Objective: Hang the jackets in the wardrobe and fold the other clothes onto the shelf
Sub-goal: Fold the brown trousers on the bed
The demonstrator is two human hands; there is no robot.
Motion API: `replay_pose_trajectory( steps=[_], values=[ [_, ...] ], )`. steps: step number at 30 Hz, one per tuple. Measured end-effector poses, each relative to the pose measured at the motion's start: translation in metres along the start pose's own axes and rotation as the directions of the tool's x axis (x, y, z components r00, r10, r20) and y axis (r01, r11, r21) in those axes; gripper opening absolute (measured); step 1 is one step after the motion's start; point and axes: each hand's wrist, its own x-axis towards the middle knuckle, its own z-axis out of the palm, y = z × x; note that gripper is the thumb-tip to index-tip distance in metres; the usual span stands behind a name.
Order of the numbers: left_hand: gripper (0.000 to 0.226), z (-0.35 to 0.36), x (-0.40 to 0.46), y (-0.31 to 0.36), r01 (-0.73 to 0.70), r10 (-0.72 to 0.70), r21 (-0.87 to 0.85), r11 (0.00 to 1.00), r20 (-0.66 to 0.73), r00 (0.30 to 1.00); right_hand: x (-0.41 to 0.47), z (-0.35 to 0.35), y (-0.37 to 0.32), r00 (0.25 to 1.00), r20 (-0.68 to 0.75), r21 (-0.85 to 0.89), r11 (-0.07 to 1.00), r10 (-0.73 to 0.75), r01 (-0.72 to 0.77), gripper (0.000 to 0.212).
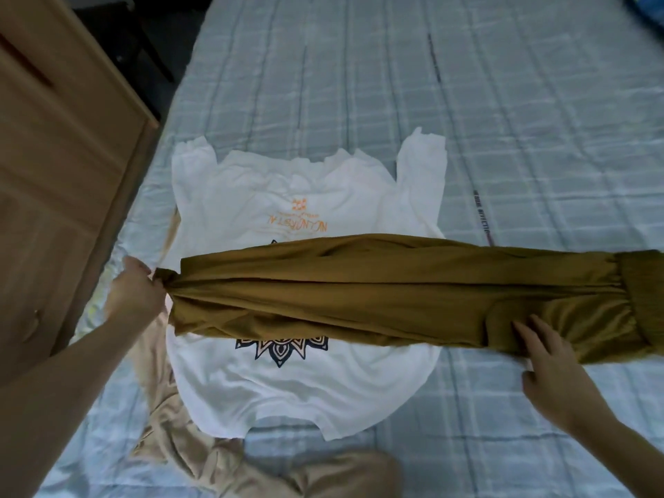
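Observation:
Mustard-brown trousers point(377, 282) lie stretched left to right across the bed, on top of a white T-shirt point(287, 195) with orange lettering and a dark sun print. My left hand point(134, 292) is shut on the bunched leg ends at the left. My right hand point(553, 364) rests flat with fingers spread on the trousers near the ribbed waistband point(643, 292) at the right. A beige garment point(201, 451) lies crumpled under the T-shirt at the lower left.
The bed point(503, 120) has a pale blue checked cover. A wooden cabinet point(54, 174) stands close along the bed's left side. A blue item point(646, 9) shows at the top right corner. Dark floor lies beyond the cabinet.

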Motion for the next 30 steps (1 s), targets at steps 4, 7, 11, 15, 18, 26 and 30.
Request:
replay_pose_trajectory(
  steps=[4,7,11,15,18,26,30],
  values=[
    [0.066,0.015,-0.021,0.008,0.438,-0.373,-0.193,0.878,0.297,0.879,-0.004,-0.007,0.004,0.997,0.069,-0.016,1.000,0.019,-0.017,0.079],
    [0.062,0.022,-0.037,0.013,0.441,-0.363,-0.200,0.875,0.332,0.871,0.000,-0.015,0.000,0.991,0.127,-0.017,0.999,0.029,-0.027,0.075],
    [0.048,0.019,-0.043,0.018,0.445,-0.331,-0.351,0.824,0.340,0.880,0.009,-0.025,-0.007,0.980,0.187,-0.032,0.998,0.063,-0.057,0.071],
    [0.036,0.015,-0.057,0.034,0.420,-0.273,-0.587,0.692,0.326,0.905,0.014,-0.031,-0.014,0.977,0.192,-0.056,0.995,0.090,-0.081,0.067],
    [0.026,0.011,-0.072,0.051,0.313,-0.202,-0.665,0.678,0.241,0.949,0.016,-0.033,-0.016,0.974,0.212,-0.086,0.994,0.083,-0.066,0.066],
    [0.013,0.027,-0.148,0.150,-0.039,0.168,-0.590,0.807,0.167,0.972,0.014,-0.042,-0.018,0.945,0.313,-0.118,0.991,0.092,-0.057,0.070],
    [0.016,0.056,-0.205,0.205,-0.182,0.374,-0.567,0.803,0.242,0.895,0.014,-0.059,-0.035,0.988,0.125,0.011,0.995,0.093,-0.095,0.045]
  ],
)
